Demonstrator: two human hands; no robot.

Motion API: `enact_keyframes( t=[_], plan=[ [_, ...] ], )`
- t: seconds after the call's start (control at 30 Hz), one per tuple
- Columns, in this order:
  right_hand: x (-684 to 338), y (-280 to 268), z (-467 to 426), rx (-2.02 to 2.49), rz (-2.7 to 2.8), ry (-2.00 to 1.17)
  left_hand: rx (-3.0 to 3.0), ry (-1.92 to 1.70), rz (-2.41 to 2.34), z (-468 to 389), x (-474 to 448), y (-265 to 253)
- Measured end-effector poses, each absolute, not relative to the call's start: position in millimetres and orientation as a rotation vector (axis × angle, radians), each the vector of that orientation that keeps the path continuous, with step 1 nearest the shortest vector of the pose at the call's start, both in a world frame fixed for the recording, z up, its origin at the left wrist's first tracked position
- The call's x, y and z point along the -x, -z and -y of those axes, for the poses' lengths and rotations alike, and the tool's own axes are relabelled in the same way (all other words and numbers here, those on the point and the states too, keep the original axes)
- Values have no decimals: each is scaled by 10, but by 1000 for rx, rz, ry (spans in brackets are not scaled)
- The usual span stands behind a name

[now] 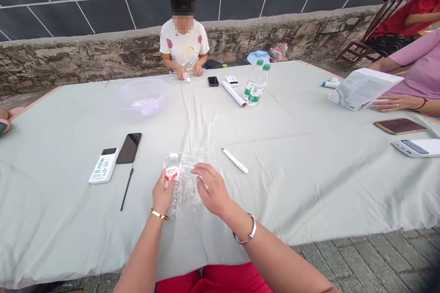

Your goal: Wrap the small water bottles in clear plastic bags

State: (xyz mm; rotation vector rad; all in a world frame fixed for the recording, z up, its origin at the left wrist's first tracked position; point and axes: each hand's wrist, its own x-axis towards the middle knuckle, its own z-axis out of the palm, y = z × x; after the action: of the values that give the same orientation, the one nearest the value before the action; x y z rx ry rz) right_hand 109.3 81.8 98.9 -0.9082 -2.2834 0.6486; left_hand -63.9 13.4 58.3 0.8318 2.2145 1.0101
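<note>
My left hand (163,194) is wrapped round a small clear water bottle (174,173) with a white cap and a red and white label. The bottle lies on a crumpled sheet of clear plastic film (192,192) on the covered table. Over the film's right side is my right hand (213,187), its fingers apart and nothing held in them; whether the fingertips touch the film I cannot tell. Right of that hand lies a white utility knife (234,160).
A phone (129,148) and a white power bank (104,165) lie to the left. Farther back stand a translucent purple basin (139,100), a roll (234,93) and two green-capped bottles (256,87). One person (184,43) sits opposite; another at right holds a white box (364,89).
</note>
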Motion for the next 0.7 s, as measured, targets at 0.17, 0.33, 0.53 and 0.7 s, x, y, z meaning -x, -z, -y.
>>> enact_keyframes(
  t=[0.17, 0.33, 0.53, 0.7],
  plan=[
    [-940, -655, -814, 1075, 2696, -693, -848, -1136, -2125, -120, 697, -533],
    [-1323, -337, -882, 1254, 2794, -507, -641, -1324, -1938, -77, 744, -502],
    [-1306, -667, -870, 1320, 2653, -617, -558, -1332, -1942, -66, 740, -486],
    [-870, -954, -940, 1256, 2315, -964, -630, -1359, -2059, -101, 734, -403]
  ],
)
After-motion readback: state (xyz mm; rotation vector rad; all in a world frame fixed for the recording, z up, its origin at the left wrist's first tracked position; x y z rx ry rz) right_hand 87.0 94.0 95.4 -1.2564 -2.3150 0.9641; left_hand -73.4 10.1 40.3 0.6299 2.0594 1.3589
